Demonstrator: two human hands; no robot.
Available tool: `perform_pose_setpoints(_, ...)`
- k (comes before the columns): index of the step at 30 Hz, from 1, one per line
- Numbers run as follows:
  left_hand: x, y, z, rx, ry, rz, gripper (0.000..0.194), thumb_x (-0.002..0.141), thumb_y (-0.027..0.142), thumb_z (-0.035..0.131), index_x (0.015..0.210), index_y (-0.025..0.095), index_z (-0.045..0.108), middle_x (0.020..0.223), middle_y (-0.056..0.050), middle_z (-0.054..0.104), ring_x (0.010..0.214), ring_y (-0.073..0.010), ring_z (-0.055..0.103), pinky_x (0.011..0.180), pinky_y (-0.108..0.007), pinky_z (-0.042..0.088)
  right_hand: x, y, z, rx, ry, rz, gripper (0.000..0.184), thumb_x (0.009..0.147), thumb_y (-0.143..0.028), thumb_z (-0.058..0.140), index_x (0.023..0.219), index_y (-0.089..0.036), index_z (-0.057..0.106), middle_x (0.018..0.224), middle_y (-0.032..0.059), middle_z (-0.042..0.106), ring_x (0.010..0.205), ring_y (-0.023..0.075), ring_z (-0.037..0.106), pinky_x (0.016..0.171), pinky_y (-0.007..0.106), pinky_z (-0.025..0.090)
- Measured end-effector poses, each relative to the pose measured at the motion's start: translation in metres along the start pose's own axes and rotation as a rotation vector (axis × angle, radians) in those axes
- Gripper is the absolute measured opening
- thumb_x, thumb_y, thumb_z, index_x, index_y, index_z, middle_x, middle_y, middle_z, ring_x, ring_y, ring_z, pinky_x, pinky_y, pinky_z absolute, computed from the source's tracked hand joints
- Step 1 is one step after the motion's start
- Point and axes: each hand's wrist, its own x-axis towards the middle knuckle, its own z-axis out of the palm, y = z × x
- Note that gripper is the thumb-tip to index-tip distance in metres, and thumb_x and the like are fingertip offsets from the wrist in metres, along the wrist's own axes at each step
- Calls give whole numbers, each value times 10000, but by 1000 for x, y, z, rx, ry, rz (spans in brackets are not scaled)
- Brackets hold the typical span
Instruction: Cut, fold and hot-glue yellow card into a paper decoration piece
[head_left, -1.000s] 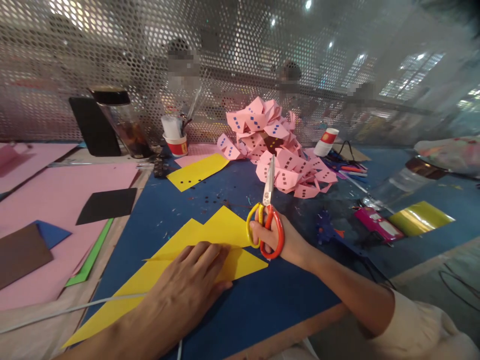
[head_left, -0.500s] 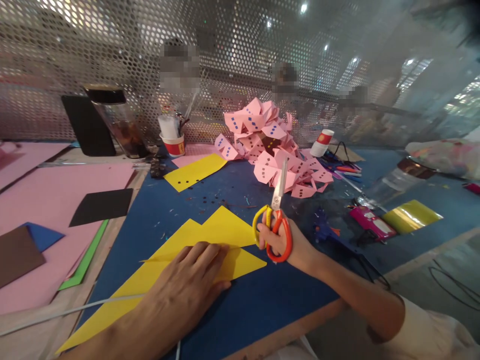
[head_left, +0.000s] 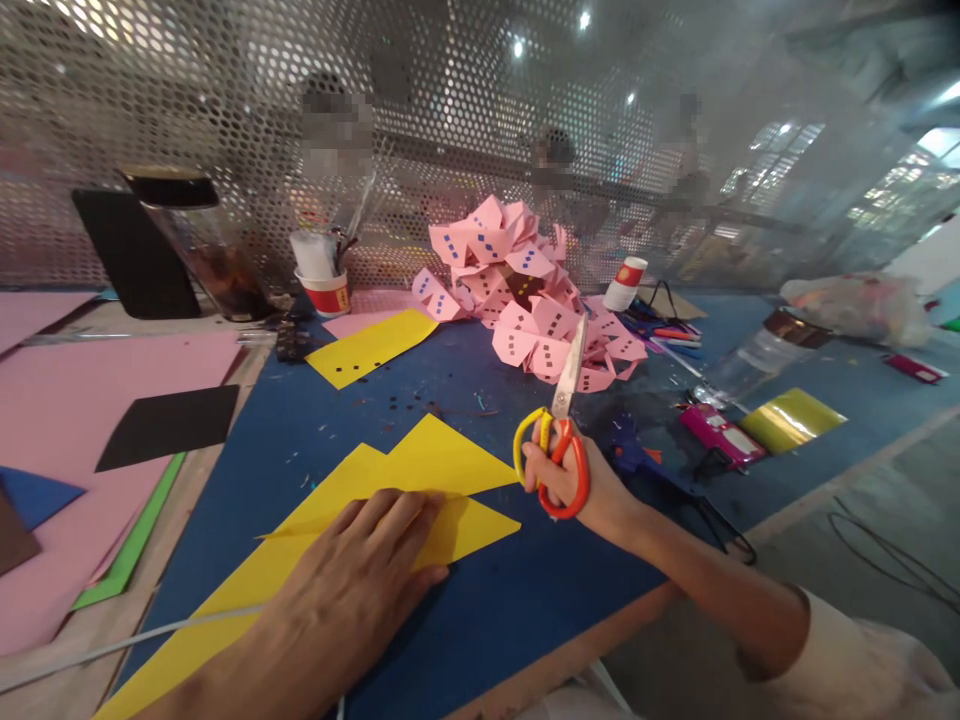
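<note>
My right hand (head_left: 592, 492) grips a pair of scissors (head_left: 571, 365), its fingers through the yellow and red handle loops. The blades point up and away and look closed together. Flat on the yellow paper (head_left: 431, 455) lies my left hand (head_left: 364, 565), palm down with the thumb apart, pressing the sheet to the blue mat (head_left: 465, 640). Cut edges give the paper pointed corners, and one tip lies just left of the scissors' handles. My left forearm hides part of the sheet.
Folded pink paper pieces (head_left: 517, 270) are heaped at the back. Paper cups (head_left: 326, 292), a jar (head_left: 225, 270) and a yellow strip (head_left: 371, 345) stand or lie around. Coloured sheets (head_left: 187, 360) cover the left side. On the right are a blue glue gun (head_left: 634, 450) and a magenta pack (head_left: 721, 437).
The camera view has turned slightly right, so most things sit further left. The scissors have tilted a little to the right in my right hand. My left hand stays on the paper.
</note>
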Motion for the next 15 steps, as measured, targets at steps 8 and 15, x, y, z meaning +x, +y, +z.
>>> perform_pose_setpoints(8,0,-1,2,25,70,48,408,991,326,615,1362,166,560,1244,-86,668,1065,-273,614,900,-441,494,-7,12,-15,-28,144,20,254,993,-449,564,914,-228,466,667,-34,649,413,89,483,423,237,383)
perform_pose_setpoints(15,1,-1,0,22,50,33,389,971,294,643,1341,182,595,1237,-81,682,1066,-265,633,906,-421,506,-6,3,-1,77,18,11,288,989,-488,569,934,-230,453,684,-29,662,425,96,496,453,253,418)
